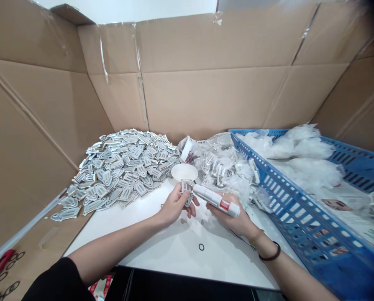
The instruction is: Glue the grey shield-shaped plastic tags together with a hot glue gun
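Note:
Pinched in my left hand point(173, 203) is a small grey slotted part point(187, 197), rounded at one end, held over the white tabletop. My right hand point(231, 216) is closed around a white cylindrical tool point(214, 198) with a red label. Its thin tip points left, at the upper part of the grey piece; whether they touch I cannot tell. Just behind my left hand sits a shallow white dish point(184, 171); its contents are too faint to make out. A black ring point(201, 247) lies on the tabletop point(174, 255) in front of my hands.
A large pile of similar grey parts point(127, 163) covers the back left. Clear plastic bags with parts point(224, 165) lie right of the dish. A blue crate point(287, 200) holding white bags point(300, 146) stands at right. Cardboard walls point(212, 83) enclose the sides and back.

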A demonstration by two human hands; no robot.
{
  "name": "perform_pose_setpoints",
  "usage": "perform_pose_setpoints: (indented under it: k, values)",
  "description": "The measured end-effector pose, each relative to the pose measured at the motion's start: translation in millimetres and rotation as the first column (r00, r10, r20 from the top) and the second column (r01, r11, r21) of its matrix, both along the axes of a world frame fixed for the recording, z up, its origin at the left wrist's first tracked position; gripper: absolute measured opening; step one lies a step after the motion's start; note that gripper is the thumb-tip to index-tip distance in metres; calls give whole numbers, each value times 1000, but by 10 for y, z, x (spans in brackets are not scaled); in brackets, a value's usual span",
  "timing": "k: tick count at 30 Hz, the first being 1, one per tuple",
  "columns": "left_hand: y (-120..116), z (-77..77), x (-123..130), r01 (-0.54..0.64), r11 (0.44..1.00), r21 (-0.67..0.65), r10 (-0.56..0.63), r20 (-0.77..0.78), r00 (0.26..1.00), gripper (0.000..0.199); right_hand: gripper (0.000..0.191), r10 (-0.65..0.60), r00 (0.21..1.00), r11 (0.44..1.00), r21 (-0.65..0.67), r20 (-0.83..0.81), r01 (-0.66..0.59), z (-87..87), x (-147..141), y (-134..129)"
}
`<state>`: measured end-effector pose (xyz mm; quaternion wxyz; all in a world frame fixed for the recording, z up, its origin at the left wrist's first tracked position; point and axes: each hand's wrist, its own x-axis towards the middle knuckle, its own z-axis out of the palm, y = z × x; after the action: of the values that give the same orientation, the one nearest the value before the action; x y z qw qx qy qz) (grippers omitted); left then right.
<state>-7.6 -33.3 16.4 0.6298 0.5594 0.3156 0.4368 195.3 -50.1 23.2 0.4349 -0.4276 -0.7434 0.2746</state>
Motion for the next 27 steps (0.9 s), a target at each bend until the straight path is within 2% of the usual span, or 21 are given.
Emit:
perform_pose_setpoints:
  k: [3,8,27]
  values:
    - [-3,-17,4,-5,1000,10,5,-4,1000,43,26,46,987,994,90,156,-61,-70,26,35]
    - [0,-47,3,-10,1000,-1,10,-7,1000,41,26,38,976,984,160,216,-74,-122,39,54]
    - [3,-39,1,8,999,-45,-8,-8,1000,41,23,48,979,996,64,198,-61,-79,14,22]
